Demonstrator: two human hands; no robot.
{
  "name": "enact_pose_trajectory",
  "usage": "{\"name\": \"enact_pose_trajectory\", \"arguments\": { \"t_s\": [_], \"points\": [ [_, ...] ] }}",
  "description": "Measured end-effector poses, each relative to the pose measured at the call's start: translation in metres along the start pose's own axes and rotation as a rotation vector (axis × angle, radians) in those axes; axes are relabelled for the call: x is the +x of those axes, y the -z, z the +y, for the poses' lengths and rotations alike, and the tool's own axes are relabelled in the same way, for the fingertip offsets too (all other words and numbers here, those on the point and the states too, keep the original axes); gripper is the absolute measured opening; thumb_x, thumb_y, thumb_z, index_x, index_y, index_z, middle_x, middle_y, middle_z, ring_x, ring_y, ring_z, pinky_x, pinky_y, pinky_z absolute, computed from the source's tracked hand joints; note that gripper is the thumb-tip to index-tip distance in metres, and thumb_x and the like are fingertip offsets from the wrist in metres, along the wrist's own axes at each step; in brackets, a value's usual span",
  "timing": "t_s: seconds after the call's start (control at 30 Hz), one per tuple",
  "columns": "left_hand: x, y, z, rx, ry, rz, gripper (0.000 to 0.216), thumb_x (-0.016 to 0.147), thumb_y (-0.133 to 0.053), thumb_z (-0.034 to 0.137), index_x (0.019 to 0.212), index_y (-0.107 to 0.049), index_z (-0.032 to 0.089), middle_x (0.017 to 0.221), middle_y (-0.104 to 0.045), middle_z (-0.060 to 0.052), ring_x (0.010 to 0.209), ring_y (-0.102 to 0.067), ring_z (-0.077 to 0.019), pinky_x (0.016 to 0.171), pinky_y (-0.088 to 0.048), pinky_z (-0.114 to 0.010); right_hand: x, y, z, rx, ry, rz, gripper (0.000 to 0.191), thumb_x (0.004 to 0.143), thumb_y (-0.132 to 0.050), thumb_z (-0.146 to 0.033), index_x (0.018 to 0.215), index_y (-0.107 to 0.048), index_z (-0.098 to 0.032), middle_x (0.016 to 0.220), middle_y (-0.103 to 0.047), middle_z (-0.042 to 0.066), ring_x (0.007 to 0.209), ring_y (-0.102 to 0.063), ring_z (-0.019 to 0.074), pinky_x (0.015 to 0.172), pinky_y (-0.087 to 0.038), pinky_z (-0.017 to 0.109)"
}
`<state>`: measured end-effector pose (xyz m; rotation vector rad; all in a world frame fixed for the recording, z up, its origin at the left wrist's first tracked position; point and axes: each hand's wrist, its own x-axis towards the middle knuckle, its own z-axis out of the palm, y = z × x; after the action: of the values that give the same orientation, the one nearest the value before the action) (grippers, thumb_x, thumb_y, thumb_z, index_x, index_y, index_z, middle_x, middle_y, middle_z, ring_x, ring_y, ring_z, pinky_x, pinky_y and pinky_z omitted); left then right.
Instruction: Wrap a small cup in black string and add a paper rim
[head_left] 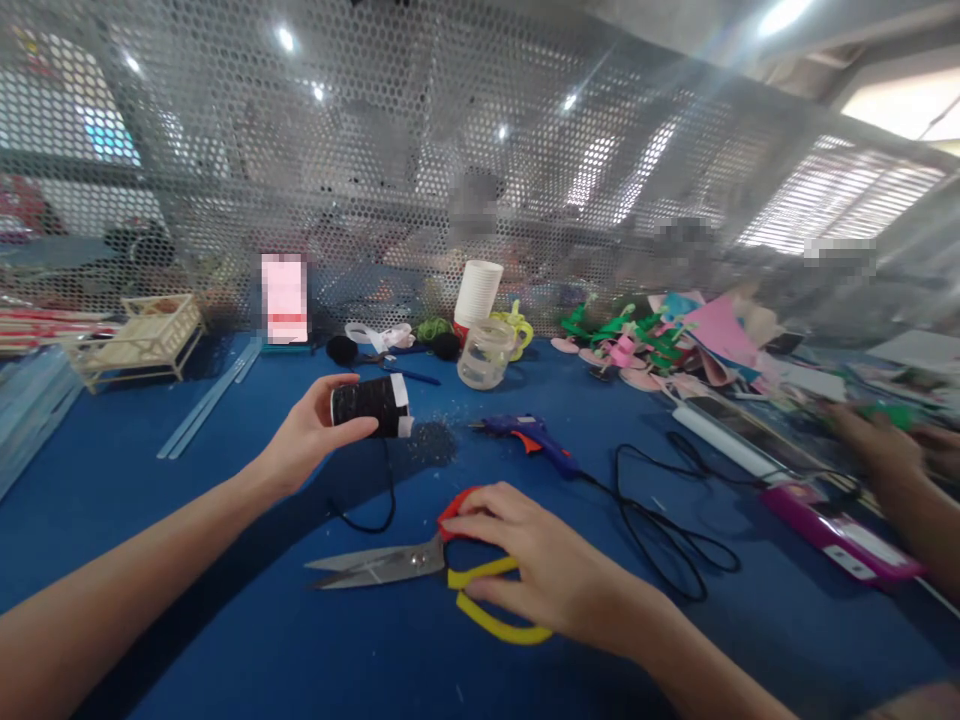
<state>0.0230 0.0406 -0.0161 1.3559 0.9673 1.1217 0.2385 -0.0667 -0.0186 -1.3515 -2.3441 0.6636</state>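
Note:
Raised above the blue table, my left hand (pixel 319 425) is closed around a small cylinder wrapped in black cord (pixel 367 406), tilted on its side. White pieces show at its right end, and a loose black strand (pixel 391 490) trails below it. My right hand (pixel 525 560) grips a pair of scissors (pixel 409 560) by the red and yellow handles. The scissor blades point left and stand slightly apart. Beyond the right hand lies a blue hot glue gun (pixel 529 432), its nozzle toward the cylinder.
A purple-ended power strip (pixel 832 530) and the looped black cable (pixel 660 530) lie at right, near a co-worker's hands (pixel 877 440). Behind stand a clear jar (pixel 484 355), stacked paper cups (pixel 478 290) and felt pieces (pixel 720 335). A small stick-built bed frame (pixel 142 340) sits left.

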Motion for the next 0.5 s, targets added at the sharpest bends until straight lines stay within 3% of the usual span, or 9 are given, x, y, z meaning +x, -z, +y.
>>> {"name": "enact_pose_trajectory", "arguments": {
  "t_s": [0.1,0.17,0.33,0.5],
  "points": [
    [-0.009,-0.008,0.005,0.099,-0.03,-0.108,0.056,0.056,-0.07,0.024,0.106,-0.044,0.019,0.089,-0.057,-0.001,0.087,-0.054,-0.0175,0.078,-0.043,-0.028,0.003,0.006,0.0,0.173,-0.105,0.189,0.019,0.075,-0.057,-0.026,0.09,-0.063,-0.017,0.087,-0.06,0.006,0.079,-0.055,0.0163,0.073,-0.045,0.029],
    [-0.016,-0.014,0.008,0.142,-0.056,-0.17,0.058,0.055,-0.07,0.025,0.106,-0.043,0.02,0.096,-0.056,-0.003,0.091,-0.054,-0.0195,0.08,-0.043,-0.03,0.007,0.009,-0.002,0.334,-0.171,0.264,0.023,0.083,-0.044,-0.031,0.088,-0.061,-0.015,0.079,-0.061,0.005,0.07,-0.054,0.013,0.065,-0.044,0.025],
    [-0.027,-0.022,0.008,0.252,-0.133,-0.272,0.061,0.057,-0.07,0.029,0.11,-0.041,0.02,0.101,-0.054,-0.005,0.095,-0.053,-0.021,0.084,-0.042,-0.034,0.02,0.015,-0.013,0.506,-0.138,0.287,0.029,0.082,-0.041,-0.038,0.075,-0.054,-0.014,0.066,-0.052,0.0,0.06,-0.047,0.0096,0.055,-0.039,0.021],
    [-0.029,-0.02,0.015,0.423,-0.178,-0.32,0.061,0.061,-0.067,0.036,0.114,-0.04,0.021,0.104,-0.053,-0.006,0.095,-0.052,-0.0219,0.085,-0.041,-0.035,0.03,0.016,-0.02,0.48,-0.156,0.316,0.023,0.078,-0.05,-0.032,0.061,-0.045,-0.016,0.056,-0.039,-0.005,0.05,-0.036,0.0066,0.047,-0.031,0.019]
  ]
}}
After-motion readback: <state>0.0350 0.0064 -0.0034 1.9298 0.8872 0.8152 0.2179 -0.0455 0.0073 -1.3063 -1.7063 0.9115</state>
